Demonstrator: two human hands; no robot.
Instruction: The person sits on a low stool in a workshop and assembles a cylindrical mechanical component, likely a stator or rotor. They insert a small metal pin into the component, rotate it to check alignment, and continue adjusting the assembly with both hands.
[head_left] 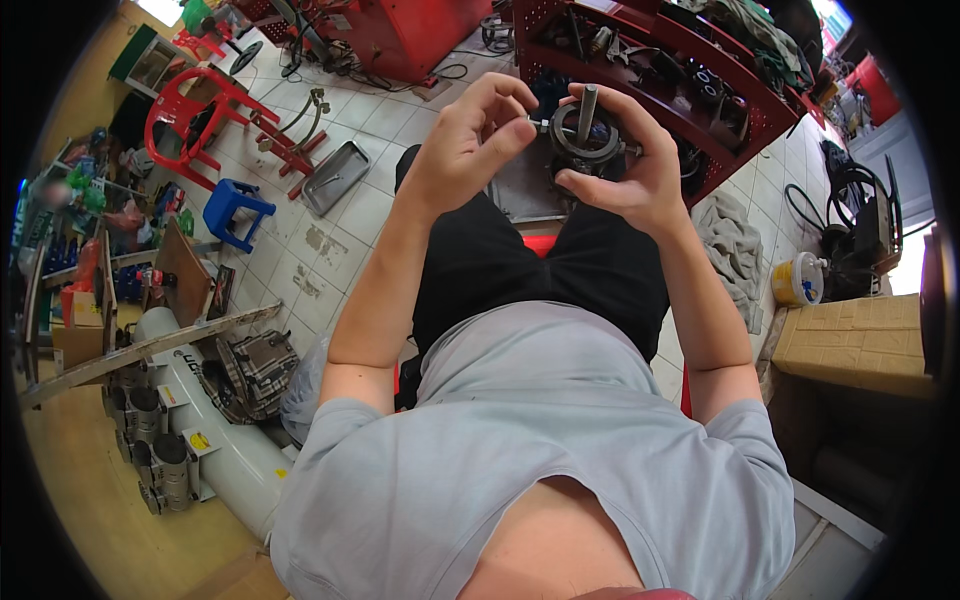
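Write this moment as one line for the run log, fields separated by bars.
left hand: fingers pinch small pin at ring side | right hand: holds dark metal ring assembly | posture: seated, hands above lap | floor: grey metal tray

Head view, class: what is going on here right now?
A seated person holds a dark round metal part with a shaft through it, up over their lap. The right hand cups it from the side and below, while the left hand pinches a small bit at its left edge. Beyond the hands stands a red rack of parts; a metal tray and a blue stool sit on the tiled floor.
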